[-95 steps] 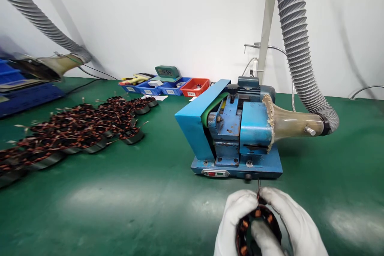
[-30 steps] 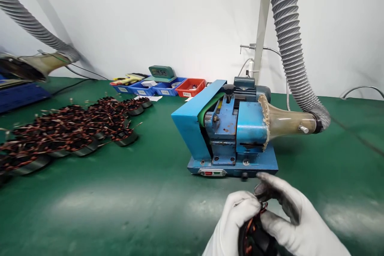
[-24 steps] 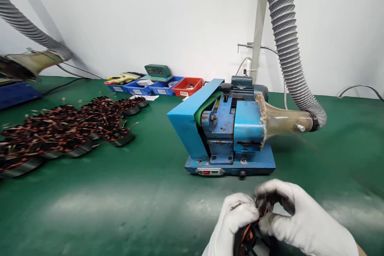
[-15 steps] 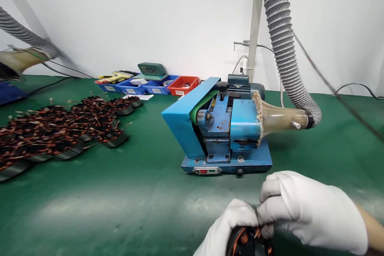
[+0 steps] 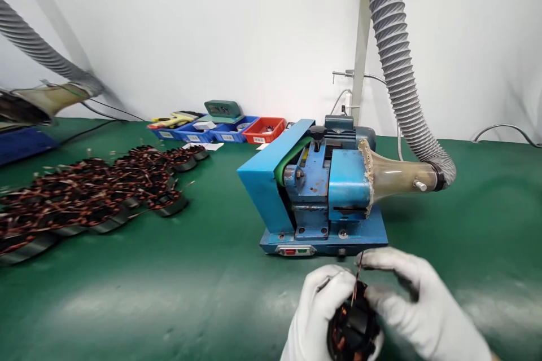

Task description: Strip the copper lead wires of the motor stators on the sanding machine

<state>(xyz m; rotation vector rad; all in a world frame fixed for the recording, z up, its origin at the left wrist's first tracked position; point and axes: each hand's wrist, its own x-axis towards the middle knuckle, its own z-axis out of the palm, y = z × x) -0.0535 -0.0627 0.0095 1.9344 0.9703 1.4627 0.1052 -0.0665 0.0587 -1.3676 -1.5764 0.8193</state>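
My left hand (image 5: 315,316), in a white glove, is closed around a wound motor stator (image 5: 354,324) with a black core and copper windings. A thin dark wire lead (image 5: 358,277) stands up from the stator's upper edge. My right hand (image 5: 417,299), also gloved in white, is at the stator's right side with its thumb and forefinger apart. The forefinger's tip is close to the top of the wire lead; whether it touches is unclear. Just beyond both hands stands a blue belt-driven machine (image 5: 311,180) with red and green buttons (image 5: 296,251).
Many similar stators (image 5: 105,192) lie in a cluster on the left of the green table (image 5: 169,293). Behind stand blue bins (image 5: 195,134), a red bin (image 5: 265,130) and a digital clock (image 5: 222,108). A grey hose (image 5: 392,62) runs down to the machine's right side.
My right hand's fingers have parted from their pinch at the stator, and the wire lead now shows upright. The stator has come further into view. The whole scene has shifted slightly down and right.
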